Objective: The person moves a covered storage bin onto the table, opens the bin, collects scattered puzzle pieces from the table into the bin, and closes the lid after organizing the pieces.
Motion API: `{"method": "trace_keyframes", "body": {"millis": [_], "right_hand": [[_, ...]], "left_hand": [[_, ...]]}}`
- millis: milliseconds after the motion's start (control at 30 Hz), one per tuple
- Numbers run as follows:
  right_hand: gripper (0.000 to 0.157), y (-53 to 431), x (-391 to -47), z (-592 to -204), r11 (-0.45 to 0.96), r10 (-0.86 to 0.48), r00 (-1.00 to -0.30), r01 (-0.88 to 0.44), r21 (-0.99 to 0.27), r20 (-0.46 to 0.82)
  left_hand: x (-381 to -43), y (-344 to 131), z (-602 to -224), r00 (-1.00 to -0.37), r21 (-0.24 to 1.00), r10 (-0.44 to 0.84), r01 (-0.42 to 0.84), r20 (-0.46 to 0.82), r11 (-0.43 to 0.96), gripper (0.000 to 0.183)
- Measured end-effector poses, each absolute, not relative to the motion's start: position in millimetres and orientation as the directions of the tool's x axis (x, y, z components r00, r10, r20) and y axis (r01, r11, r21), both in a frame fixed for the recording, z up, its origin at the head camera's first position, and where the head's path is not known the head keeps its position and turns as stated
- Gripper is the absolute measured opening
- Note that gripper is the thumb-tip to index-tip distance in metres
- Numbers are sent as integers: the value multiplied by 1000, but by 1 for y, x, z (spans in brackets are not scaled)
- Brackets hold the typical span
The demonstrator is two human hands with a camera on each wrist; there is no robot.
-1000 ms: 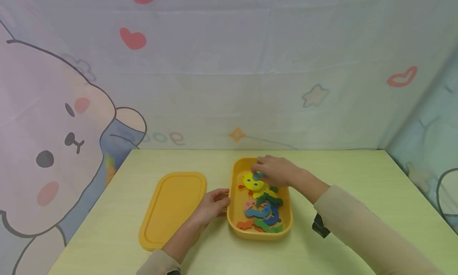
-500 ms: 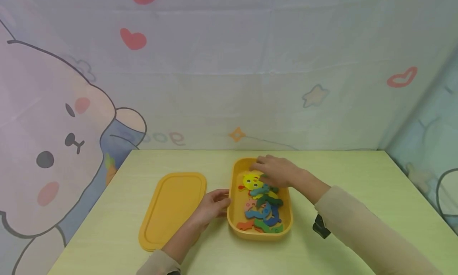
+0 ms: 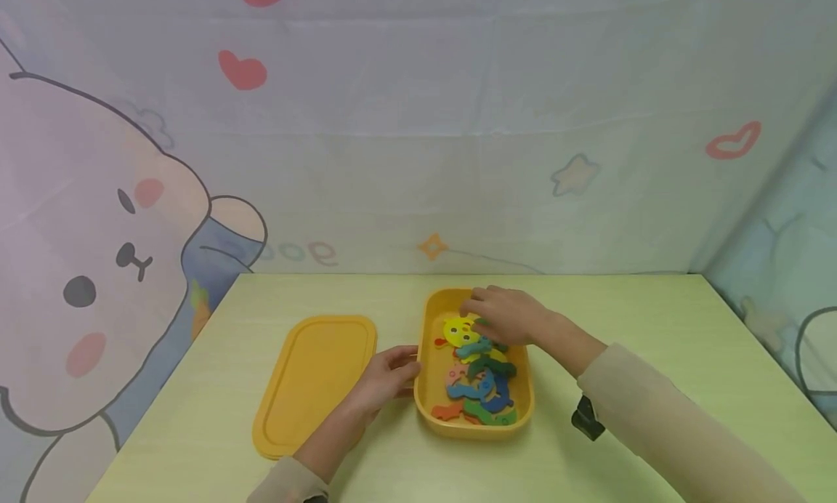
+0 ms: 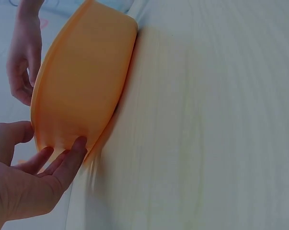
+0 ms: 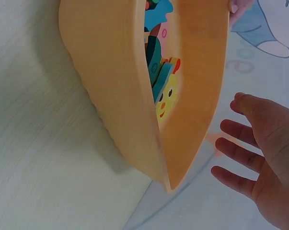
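A deep yellow-orange box [image 3: 474,432] stands on the table, holding several flat, colourful animal-shaped pieces. My left hand [image 3: 386,376] touches the box's left side, its fingertips [image 4: 80,142] against the outer wall and its thumb near the rim. Over the far right part of the box hovers my right hand [image 3: 506,314]; in the right wrist view its fingers are spread with nothing between them. Below it lie a yellow animal-face piece [image 3: 455,331] and a teal piece [image 3: 474,348]. Dark green, pink, blue, orange and green pieces [image 3: 484,413] fill the near part. My right hand partly hides the box's far corner.
Left of the box, a flat yellow-orange lid [image 3: 314,387] lies on the pale wooden table [image 3: 628,328], partly under my left forearm. A printed cloth [image 3: 405,125] hangs behind the table's far edge.
A second ago my right fingers held the teal piece; it now lies on the pile beside the yellow face, let go. My left hand and the box have stayed put.
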State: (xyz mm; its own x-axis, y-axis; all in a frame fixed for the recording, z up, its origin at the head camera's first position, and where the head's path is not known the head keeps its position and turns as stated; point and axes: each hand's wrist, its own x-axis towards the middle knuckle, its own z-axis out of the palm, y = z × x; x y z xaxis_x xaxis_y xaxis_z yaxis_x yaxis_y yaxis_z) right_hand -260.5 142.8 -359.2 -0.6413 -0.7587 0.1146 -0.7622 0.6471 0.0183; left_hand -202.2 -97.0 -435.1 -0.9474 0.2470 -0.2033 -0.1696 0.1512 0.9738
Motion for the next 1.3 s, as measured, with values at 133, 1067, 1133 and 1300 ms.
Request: {"method": "trace_keyframes", "body": {"millis": [133,1067,1133,1300], "right_hand": [[16,141,-259,-359,645,-759,-636,-764,25,142],[13,100,-236,-354,650,-710,-662,-747,-139,240],[13,95,-234,-354,660,-699,-678,-734,-161,230],[15,83,-229,-356,648,-690,-686,-728,-225,232]], "left_hand": [[-201,-97,-434,-949,971,237,-174,-210,162,44],[-192,-144,-418,-995,972,97,0,-24,235,21],[-192,-150,-418,-996,968,84,4,-17,251,22],[-188,-163,-412,-998,951,68,8,-13,310,27]]}}
